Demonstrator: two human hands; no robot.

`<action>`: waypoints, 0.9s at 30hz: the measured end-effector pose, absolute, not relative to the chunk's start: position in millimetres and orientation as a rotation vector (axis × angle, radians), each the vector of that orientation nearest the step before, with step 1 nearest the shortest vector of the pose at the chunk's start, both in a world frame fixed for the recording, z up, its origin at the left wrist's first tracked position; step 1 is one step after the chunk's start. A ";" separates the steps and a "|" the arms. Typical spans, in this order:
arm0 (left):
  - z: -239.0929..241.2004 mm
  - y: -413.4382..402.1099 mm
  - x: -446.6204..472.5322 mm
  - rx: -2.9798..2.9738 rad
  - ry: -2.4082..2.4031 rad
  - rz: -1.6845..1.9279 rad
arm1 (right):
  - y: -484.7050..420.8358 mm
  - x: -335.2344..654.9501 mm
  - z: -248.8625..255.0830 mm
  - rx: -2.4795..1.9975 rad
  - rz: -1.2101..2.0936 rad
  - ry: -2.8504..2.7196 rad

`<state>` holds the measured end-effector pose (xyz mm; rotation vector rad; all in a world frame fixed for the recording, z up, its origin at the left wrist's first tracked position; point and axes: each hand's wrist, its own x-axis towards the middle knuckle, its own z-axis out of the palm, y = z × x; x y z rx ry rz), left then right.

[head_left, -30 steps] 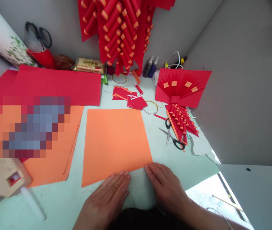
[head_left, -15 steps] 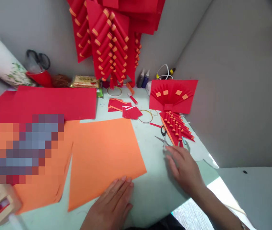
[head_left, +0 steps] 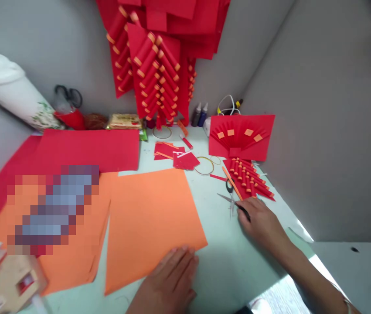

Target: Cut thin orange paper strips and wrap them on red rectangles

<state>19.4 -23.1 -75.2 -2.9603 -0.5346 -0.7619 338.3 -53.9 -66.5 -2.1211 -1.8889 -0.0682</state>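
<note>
My left hand [head_left: 168, 279] lies flat on the near edge of an orange sheet of paper [head_left: 152, 218], fingers straight and side by side. To its right, my right hand [head_left: 260, 218] has its thumb and fingers about one black handle of a pair of scissors [head_left: 233, 201]. The scissors rest on the table with their blades spread apart. Just beyond the fingers lies a red paper piece with small rolled paper firecrackers [head_left: 246, 176], an orange strip [head_left: 232, 183] along its left side.
More orange sheets [head_left: 74, 266] and red sheets [head_left: 90, 150] lie left, partly under a blurred-out object. A tape dispenser [head_left: 22, 279] stands at the near left. Red firecracker decorations [head_left: 157, 78] hang at the back. Red scraps [head_left: 185, 160], a gold ring [head_left: 204, 165] and small bottles [head_left: 202, 115] sit beyond.
My right hand has closed in on the scissors and now holds a handle it was only beside. The left hand stays on the orange sheet. The whole view has shifted slightly.
</note>
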 end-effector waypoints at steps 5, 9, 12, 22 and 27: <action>-87.9 -28.3 17.6 -2.947 -0.550 -0.665 | -52.2 340.9 -66.5 -2.100 0.172 -1.744; -90.7 -28.1 15.5 -2.940 -0.522 -0.629 | -56.3 332.6 -59.4 -2.084 0.455 -1.630; -91.4 -28.0 15.3 -2.938 -0.516 -0.614 | -63.4 322.3 -53.9 -2.104 0.616 -1.493; -96.9 -33.8 16.2 -3.068 -0.544 -0.463 | -78.2 302.1 -54.2 -1.963 1.008 -1.662; -91.5 -35.3 12.2 -3.169 -0.616 -0.403 | -81.5 299.4 -56.2 -1.916 0.844 -1.834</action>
